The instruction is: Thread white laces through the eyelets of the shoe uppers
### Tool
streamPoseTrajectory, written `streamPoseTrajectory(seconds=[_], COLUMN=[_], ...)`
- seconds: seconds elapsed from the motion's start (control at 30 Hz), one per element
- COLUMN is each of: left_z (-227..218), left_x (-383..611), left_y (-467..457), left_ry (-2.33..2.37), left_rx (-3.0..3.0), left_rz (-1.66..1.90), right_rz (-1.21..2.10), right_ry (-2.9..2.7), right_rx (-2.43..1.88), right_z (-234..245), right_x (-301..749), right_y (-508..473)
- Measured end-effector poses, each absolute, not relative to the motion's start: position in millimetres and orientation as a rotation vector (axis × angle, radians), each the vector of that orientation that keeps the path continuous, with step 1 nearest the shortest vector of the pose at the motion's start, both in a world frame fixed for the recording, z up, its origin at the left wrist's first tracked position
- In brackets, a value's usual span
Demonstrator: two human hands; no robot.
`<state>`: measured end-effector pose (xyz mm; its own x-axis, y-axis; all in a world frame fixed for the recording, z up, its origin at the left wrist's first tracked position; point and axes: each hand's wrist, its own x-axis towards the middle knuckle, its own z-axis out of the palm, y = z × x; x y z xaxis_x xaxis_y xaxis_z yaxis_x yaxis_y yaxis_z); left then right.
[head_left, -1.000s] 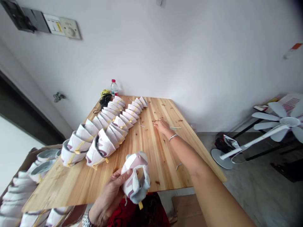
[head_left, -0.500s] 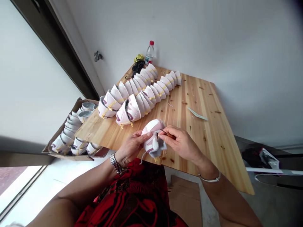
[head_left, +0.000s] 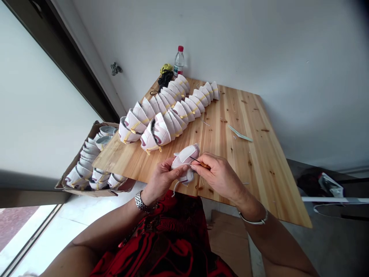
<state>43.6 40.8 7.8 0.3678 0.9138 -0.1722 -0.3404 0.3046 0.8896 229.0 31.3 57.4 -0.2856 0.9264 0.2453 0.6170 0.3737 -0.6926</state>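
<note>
Over the near edge of the wooden surface (head_left: 245,161), left hand (head_left: 163,181) curled closed around a white-and-pink cup-shaped face mask (head_left: 184,157); right hand (head_left: 219,177) pinched shut on a slim pointed tool (head_left: 198,163), its tip at the mask. Farther along the surface, two rows of stacked masks (head_left: 161,123); just off its left edge, a cardboard box (head_left: 92,192) of more masks.

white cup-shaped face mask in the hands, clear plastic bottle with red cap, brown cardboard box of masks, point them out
white cup-shaped face mask (head_left: 186,156), head view, on its outer shell
clear plastic bottle with red cap (head_left: 178,63), head view, on its body
brown cardboard box (head_left: 86,192), head view, on its front wall
</note>
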Motion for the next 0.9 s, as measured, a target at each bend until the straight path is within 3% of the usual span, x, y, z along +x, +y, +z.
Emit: streamPoseTrajectory(seconds=[0.23, 0.47, 0.67, 0.9], left_z=[10.8, 12.0, 12.6, 12.0], left_x=[43.3, 46.0, 46.8, 47.0], left_y=[41.1, 38.4, 39.2, 48.1], left_ry=[0.762, 0.808, 0.824, 0.805], left_rx=[0.894, 0.899, 0.904, 0.795], left_rz=[0.982, 1.023, 1.085, 1.198], right_rz=[0.941, 0.960, 0.728, 0.127], right_ry=[-1.844, -1.782, -1.872, -1.827], right_rx=[-1.345, -1.323, -1.268, -1.210], right_z=[63.8, 62.2, 57.9, 68.1], right_x=[228.8, 225.7, 221.5, 220.8], right_y=[33.3, 28.0, 25.9, -5.2])
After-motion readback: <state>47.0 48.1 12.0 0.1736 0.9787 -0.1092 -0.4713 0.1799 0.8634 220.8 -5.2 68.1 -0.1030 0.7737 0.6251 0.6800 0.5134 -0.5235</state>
